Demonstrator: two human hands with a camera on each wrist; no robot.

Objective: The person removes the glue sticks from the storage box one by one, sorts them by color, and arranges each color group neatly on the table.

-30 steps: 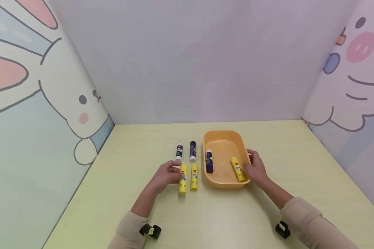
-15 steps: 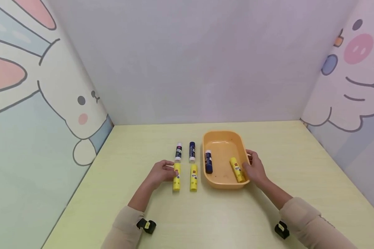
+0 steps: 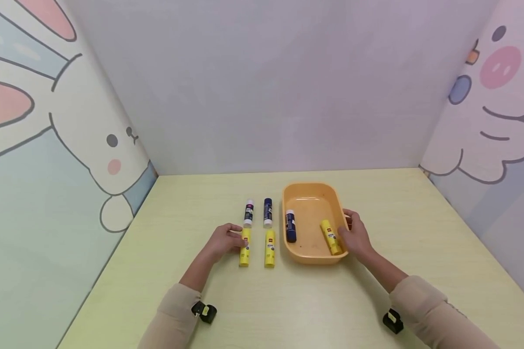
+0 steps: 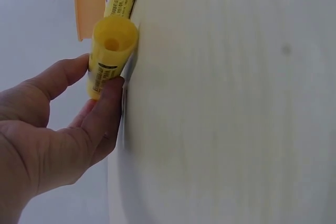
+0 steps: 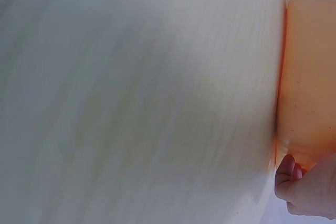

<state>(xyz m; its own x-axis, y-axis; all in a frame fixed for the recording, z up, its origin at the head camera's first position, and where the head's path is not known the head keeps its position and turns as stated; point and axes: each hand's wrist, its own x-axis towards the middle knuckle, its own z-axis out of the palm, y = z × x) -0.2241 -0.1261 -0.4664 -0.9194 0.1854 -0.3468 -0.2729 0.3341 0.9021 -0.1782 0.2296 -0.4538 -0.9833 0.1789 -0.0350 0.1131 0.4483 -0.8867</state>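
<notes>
Shifted left: yellow glue stick (image 3: 244, 254), below frame centre, pinched in left hand (image 3: 221, 242); right hand (image 3: 357, 238) grips orange tray (image 3: 306, 215), right of centre. Placing appears underway; release seems next.

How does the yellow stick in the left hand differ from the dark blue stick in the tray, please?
The yellow stick is yellow at both ends; the dark blue stick has one white end. The yellow stick is pinched by the left hand; the dark blue stick lies unheld in the tray. Both are slim cylinders.
</notes>
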